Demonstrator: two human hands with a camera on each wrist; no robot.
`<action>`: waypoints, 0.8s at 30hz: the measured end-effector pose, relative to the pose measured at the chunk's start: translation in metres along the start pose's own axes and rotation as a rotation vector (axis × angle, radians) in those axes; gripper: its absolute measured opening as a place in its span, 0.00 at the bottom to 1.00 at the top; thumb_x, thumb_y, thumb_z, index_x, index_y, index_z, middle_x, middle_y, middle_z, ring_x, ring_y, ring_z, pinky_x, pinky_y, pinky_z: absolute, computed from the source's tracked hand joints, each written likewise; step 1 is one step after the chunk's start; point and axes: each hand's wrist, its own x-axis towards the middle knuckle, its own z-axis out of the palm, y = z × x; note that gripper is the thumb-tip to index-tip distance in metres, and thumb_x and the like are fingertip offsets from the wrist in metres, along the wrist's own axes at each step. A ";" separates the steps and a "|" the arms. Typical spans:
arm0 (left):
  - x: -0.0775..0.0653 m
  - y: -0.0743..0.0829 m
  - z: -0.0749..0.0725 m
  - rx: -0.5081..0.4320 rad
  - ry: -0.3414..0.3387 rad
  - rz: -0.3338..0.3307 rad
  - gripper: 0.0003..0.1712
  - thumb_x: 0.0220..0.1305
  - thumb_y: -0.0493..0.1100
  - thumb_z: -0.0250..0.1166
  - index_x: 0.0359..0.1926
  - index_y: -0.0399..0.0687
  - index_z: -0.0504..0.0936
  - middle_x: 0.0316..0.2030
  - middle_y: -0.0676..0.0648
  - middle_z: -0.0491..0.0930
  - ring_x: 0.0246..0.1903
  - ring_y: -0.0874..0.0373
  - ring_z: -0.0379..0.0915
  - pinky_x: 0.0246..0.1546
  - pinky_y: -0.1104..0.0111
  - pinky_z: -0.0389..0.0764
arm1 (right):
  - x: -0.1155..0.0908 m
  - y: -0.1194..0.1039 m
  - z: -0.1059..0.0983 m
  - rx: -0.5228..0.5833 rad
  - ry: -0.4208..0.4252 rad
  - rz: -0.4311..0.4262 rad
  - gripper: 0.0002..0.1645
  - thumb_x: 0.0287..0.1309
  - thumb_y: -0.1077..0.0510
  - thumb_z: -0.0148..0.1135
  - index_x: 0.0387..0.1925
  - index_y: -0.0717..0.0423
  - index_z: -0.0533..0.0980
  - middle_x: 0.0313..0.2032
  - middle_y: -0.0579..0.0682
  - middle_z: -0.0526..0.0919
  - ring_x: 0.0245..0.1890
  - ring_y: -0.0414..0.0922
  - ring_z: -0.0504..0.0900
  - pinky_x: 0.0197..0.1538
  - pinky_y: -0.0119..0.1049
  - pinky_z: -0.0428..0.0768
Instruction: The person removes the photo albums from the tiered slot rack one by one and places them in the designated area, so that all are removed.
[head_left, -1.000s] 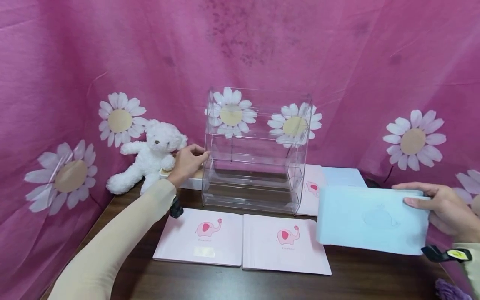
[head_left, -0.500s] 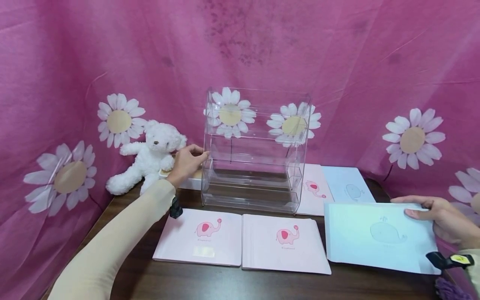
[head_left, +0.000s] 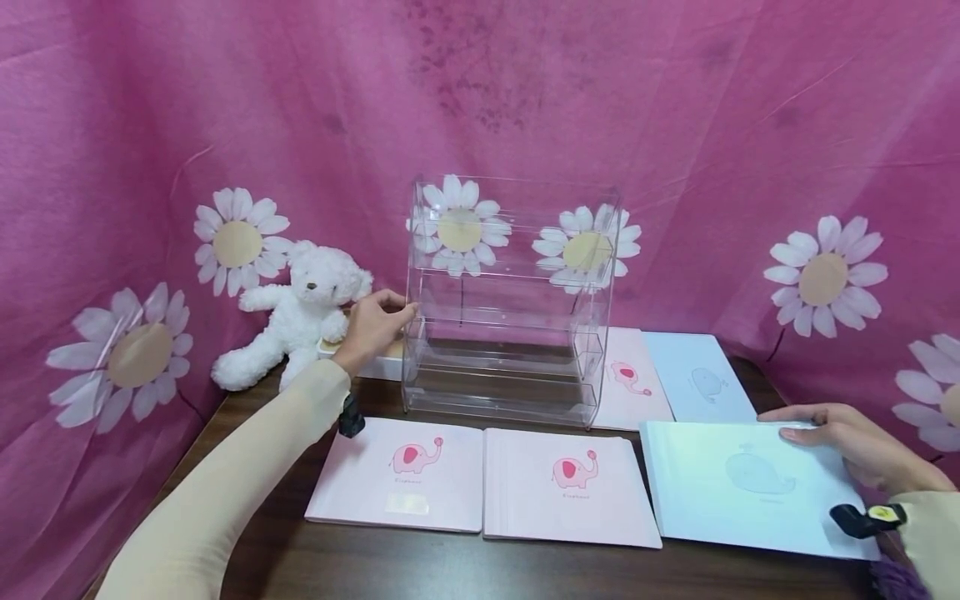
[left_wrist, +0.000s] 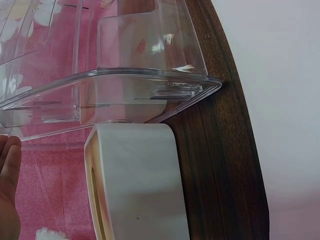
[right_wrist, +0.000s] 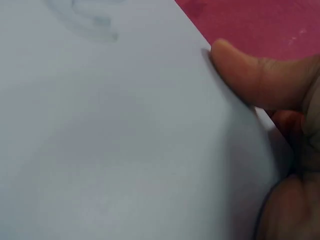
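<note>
A clear plastic tiered rack (head_left: 510,408) stands on the table. My left hand (head_left: 371,325) pinches its left side edge with thumb and fingers; in the left wrist view only part of those fingers (left_wrist: 9,165) shows, at the rack's side. With its thumb on top, my right hand (head_left: 847,442) grips the upper right edge of a light-blue booklet (head_left: 705,508) bearing a whale drawing. That booklet lies low at the front right, beside a pink elephant booklet (head_left: 525,500). Another pink elephant booklet (head_left: 352,483) lies left of it, in front of the rack.
Behind the right hand lie another pink elephant booklet (head_left: 633,408) and another light-blue whale booklet (head_left: 682,358). A white teddy bear (head_left: 285,325) sits at the back left, next to a white box (head_left: 382,367). A purple fluffy thing (head_left: 896,579) is at the front right.
My right hand has lowered the light-blue whale booklet toward the table's front right, uncovering the whale booklet behind. My left hand has stayed at the rack's edge.
</note>
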 end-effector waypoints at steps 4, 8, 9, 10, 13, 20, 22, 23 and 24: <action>0.000 0.000 0.001 0.007 -0.009 -0.007 0.17 0.64 0.56 0.69 0.42 0.47 0.85 0.41 0.45 0.87 0.40 0.53 0.79 0.39 0.68 0.77 | 0.008 0.007 0.006 -0.114 0.046 0.031 0.25 0.68 0.55 0.61 0.62 0.62 0.77 0.47 0.36 0.87 0.41 0.32 0.83 0.43 0.32 0.81; 0.001 0.001 0.001 0.008 -0.015 -0.012 0.18 0.63 0.56 0.70 0.42 0.47 0.85 0.41 0.45 0.87 0.40 0.53 0.79 0.38 0.67 0.77 | 0.015 0.013 0.011 -0.190 0.078 0.075 0.29 0.66 0.53 0.63 0.62 0.66 0.76 0.54 0.49 0.85 0.43 0.30 0.78 0.44 0.31 0.77; 0.001 0.001 0.001 0.006 -0.014 -0.013 0.17 0.63 0.56 0.70 0.42 0.47 0.85 0.41 0.45 0.87 0.40 0.53 0.79 0.38 0.67 0.77 | 0.017 0.014 0.012 -0.196 0.081 0.085 0.29 0.65 0.53 0.63 0.62 0.65 0.76 0.56 0.53 0.84 0.44 0.31 0.78 0.45 0.33 0.76; 0.001 0.001 0.001 0.006 -0.012 -0.013 0.17 0.63 0.56 0.70 0.42 0.47 0.85 0.41 0.45 0.87 0.40 0.53 0.79 0.38 0.67 0.77 | 0.019 0.014 0.013 -0.200 0.082 0.092 0.29 0.65 0.53 0.63 0.62 0.65 0.76 0.57 0.56 0.84 0.45 0.33 0.77 0.46 0.36 0.76; 0.002 0.000 0.001 0.006 -0.008 -0.012 0.17 0.63 0.56 0.70 0.42 0.47 0.85 0.41 0.45 0.87 0.40 0.53 0.79 0.39 0.68 0.77 | 0.025 0.015 0.017 -0.217 0.090 0.104 0.29 0.64 0.54 0.63 0.62 0.66 0.76 0.57 0.58 0.84 0.46 0.37 0.78 0.49 0.41 0.76; 0.002 -0.001 0.000 -0.006 -0.010 -0.017 0.17 0.63 0.55 0.70 0.42 0.46 0.85 0.42 0.44 0.87 0.40 0.53 0.79 0.39 0.68 0.78 | 0.035 0.016 0.026 -0.236 0.136 0.132 0.28 0.61 0.54 0.65 0.60 0.63 0.78 0.61 0.68 0.78 0.55 0.54 0.75 0.53 0.51 0.69; 0.002 -0.001 0.000 -0.004 -0.010 -0.015 0.18 0.63 0.55 0.70 0.42 0.46 0.85 0.42 0.44 0.87 0.40 0.53 0.79 0.39 0.69 0.78 | 0.036 0.016 0.028 -0.225 0.147 0.147 0.28 0.61 0.53 0.65 0.60 0.62 0.79 0.62 0.71 0.75 0.57 0.60 0.72 0.55 0.56 0.67; 0.002 -0.001 0.000 -0.003 -0.010 -0.014 0.18 0.63 0.55 0.69 0.43 0.46 0.85 0.42 0.44 0.86 0.40 0.53 0.79 0.39 0.69 0.78 | 0.037 0.016 0.030 -0.221 0.154 0.158 0.28 0.61 0.53 0.66 0.60 0.61 0.79 0.63 0.72 0.74 0.58 0.62 0.71 0.55 0.57 0.66; 0.002 -0.001 0.000 -0.002 -0.010 -0.012 0.18 0.63 0.56 0.69 0.43 0.47 0.85 0.42 0.44 0.87 0.40 0.53 0.79 0.39 0.68 0.78 | 0.038 0.016 0.031 -0.222 0.161 0.167 0.27 0.60 0.53 0.66 0.59 0.60 0.79 0.64 0.73 0.72 0.58 0.64 0.70 0.56 0.59 0.65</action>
